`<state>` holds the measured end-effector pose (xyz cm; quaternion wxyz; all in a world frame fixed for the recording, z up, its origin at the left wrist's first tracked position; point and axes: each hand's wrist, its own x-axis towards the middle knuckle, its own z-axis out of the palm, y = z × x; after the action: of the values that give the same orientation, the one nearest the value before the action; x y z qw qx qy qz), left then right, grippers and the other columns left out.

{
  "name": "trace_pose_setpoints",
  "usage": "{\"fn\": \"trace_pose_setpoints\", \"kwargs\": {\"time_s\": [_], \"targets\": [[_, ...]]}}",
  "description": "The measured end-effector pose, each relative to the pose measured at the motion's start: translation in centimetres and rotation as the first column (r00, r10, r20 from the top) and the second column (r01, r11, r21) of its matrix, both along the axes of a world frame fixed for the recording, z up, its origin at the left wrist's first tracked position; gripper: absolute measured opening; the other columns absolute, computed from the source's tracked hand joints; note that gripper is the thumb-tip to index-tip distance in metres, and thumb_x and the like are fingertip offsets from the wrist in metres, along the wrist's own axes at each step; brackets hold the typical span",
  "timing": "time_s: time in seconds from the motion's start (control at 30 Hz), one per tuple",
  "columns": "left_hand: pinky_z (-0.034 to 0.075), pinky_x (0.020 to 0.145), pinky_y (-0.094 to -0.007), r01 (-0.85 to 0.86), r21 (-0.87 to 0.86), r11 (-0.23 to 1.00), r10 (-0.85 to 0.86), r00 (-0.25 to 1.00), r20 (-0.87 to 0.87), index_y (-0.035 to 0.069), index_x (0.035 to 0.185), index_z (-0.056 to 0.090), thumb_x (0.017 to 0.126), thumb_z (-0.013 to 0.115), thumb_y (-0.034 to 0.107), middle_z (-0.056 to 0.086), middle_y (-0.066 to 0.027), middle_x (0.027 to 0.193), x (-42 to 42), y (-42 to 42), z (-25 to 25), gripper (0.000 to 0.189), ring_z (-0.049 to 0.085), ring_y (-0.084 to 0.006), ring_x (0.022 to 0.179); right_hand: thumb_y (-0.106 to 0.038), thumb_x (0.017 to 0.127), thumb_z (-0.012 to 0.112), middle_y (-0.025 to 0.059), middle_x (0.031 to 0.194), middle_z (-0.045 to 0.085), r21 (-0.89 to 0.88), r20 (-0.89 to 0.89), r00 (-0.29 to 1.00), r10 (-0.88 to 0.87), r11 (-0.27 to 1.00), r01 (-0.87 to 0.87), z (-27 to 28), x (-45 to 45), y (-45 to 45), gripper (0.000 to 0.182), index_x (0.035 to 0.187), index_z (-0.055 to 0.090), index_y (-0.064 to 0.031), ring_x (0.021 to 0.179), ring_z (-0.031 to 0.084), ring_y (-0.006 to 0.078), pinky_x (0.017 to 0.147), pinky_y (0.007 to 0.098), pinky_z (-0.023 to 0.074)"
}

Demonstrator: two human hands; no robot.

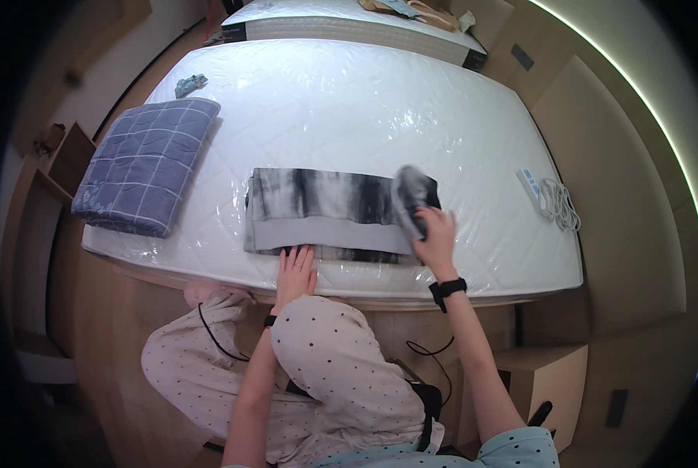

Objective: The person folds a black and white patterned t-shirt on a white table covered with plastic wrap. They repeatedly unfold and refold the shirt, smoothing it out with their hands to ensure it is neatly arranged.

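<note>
A folded cloth (325, 193) with a black, white and grey streaked pattern lies on the mattress (325, 128) in front of me. A plain grey band runs along its near part. My left hand (296, 272) rests palm down at the cloth's near edge, fingertips touching it and fingers slightly apart. At the right end, my right hand (437, 237) grips a raised, curled grey-and-black part, which is blurred and looks like the cloth's own end. The fingers hide part of that end.
A folded blue checked quilt (147, 164) lies at the left, with a crumpled blue-grey piece (190, 85) beyond it. A power strip (530, 187) with coiled cord is at the right. A second mattress (349, 32) stands behind. My bent knee (320, 327) is close to the mattress edge.
</note>
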<state>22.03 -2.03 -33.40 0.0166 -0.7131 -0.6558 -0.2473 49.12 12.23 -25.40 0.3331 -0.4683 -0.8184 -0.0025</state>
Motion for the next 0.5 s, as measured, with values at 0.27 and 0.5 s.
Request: {"fn": "trace_pose_setpoints", "kwargs": {"time_s": [0.27,0.5], "targets": [[0.024,0.094,-0.05,-0.17,-0.081,0.982,0.169,0.985,-0.028,0.003,0.106,0.054,0.082,0.046,0.029,0.054,-0.0131,0.107,1.4,3.8,-0.2,0.036,0.044,-0.0311,0.105,-0.027,0.066,0.065,0.0115,0.116,0.047,-0.438,0.024,0.975,-0.22,0.875,0.208,-6.6,13.3,-0.2,0.044,0.102,0.052,-0.005,0.111,0.041,0.0274,0.099,0.0473,0.02],[0.034,0.088,-0.0428,-0.048,-0.432,0.901,0.104,0.989,0.108,0.003,0.106,0.054,0.082,0.043,0.027,0.055,-0.0169,0.107,-0.7,7.5,2.0,0.036,0.049,-0.033,0.1,-0.044,0.069,0.063,0.0141,0.117,0.048,-0.27,0.21,0.966,0.149,0.959,-0.089,-3.8,10.9,-2.2,0.064,0.118,0.046,-0.0062,0.115,0.038,0.0306,0.1,0.0422,0.0209]]}}
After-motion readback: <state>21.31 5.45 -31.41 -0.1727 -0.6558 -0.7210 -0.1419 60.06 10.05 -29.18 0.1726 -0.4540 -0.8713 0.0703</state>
